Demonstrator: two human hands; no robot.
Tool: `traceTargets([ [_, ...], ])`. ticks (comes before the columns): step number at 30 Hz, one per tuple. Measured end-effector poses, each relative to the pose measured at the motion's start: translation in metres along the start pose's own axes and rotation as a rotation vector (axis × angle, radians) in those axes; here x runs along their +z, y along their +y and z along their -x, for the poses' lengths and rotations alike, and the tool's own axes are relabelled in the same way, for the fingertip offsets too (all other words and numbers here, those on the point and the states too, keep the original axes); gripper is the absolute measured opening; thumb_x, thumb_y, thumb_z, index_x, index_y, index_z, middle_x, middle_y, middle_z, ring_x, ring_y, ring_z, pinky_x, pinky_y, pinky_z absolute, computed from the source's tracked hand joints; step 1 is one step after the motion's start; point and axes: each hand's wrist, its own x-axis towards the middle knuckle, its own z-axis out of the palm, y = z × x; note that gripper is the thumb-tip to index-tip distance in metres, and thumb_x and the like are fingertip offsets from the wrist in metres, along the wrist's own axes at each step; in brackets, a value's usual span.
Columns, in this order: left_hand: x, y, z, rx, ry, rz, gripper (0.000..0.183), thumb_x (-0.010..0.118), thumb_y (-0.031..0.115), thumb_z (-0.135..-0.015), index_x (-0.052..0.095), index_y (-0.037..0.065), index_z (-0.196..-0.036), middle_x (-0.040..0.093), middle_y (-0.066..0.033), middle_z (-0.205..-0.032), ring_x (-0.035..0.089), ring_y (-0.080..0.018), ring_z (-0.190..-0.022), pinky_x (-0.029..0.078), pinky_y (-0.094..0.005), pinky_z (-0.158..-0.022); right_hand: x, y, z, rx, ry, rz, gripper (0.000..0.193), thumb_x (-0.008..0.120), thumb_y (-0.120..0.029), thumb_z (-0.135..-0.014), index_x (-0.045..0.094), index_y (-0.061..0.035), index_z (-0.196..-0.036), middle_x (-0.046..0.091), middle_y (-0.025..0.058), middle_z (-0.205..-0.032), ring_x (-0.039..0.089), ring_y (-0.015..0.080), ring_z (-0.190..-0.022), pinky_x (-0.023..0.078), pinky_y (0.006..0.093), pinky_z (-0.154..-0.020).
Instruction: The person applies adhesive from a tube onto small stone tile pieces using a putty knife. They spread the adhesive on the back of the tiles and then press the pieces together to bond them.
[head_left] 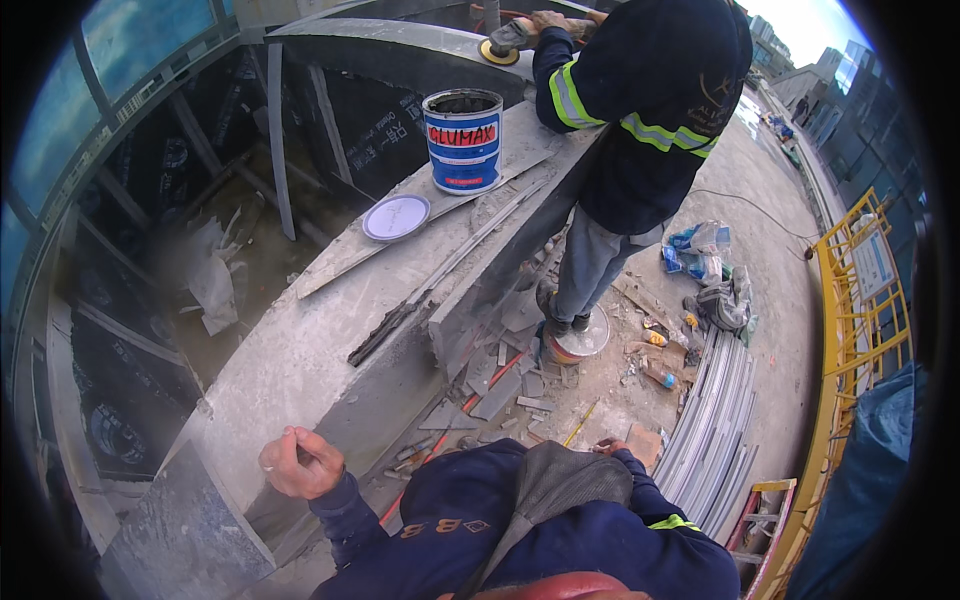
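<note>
My left hand (302, 463) is raised above the near end of the grey concrete ledge (300, 345), fingers curled and pinched together. A tiny pale bit shows at its left side, too small to name. My right hand (612, 446) hangs low beside my body, mostly hidden by my sleeve; its fingers do not show clearly. Farther along the ledge, out of reach of both hands, a blue and white tin (464, 145) stands open on a flat grey slab (335, 270). Its round pale lid (396, 217) lies next to it.
A co-worker (650, 110) stands on an upturned bucket (580, 340), holding a power tool with a yellow disc (499, 52) against the far ledge. Broken slab pieces (495, 395) litter the floor. Metal profiles (705, 430), plastic bags (700, 250) and a yellow railing (850, 290) are at right.
</note>
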Motion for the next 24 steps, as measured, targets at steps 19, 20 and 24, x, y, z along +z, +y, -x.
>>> traceTargets([
  [19,-0.005,0.001,-0.001,-0.033,-0.065,0.019,0.024,0.060,0.000,-0.079,0.055,0.006,-0.101,0.051,-0.0036,-0.065,0.048,-0.0199,-0.055,0.038,-0.0339,-0.055,-0.010,0.000,-0.010,-0.108,-0.052,-0.061,0.045,0.077,-0.029,-0.078,0.061,-0.0046,-0.112,0.070,0.0158,-0.100,0.067,0.0245,-0.093,0.051,0.0339,-0.085],
  [20,-0.005,0.001,-0.001,-0.040,-0.070,0.037,0.026,0.060,-0.001,-0.078,0.055,0.007,-0.102,0.050,-0.0029,-0.065,0.047,-0.0195,-0.055,0.039,-0.0337,-0.055,-0.012,-0.001,-0.017,-0.106,-0.060,-0.067,0.045,0.077,-0.028,-0.079,0.060,-0.0047,-0.112,0.070,0.0158,-0.100,0.067,0.0245,-0.093,0.052,0.0341,-0.084],
  [24,-0.007,0.002,-0.004,-0.049,-0.073,0.022,0.027,0.060,0.000,-0.077,0.054,0.008,-0.102,0.048,-0.0004,-0.065,0.048,-0.0178,-0.056,0.039,-0.0329,-0.055,-0.020,-0.017,-0.039,-0.097,-0.083,-0.066,0.044,0.076,-0.028,-0.079,0.059,-0.0049,-0.113,0.069,0.0158,-0.099,0.067,0.0245,-0.091,0.052,0.0346,-0.082],
])
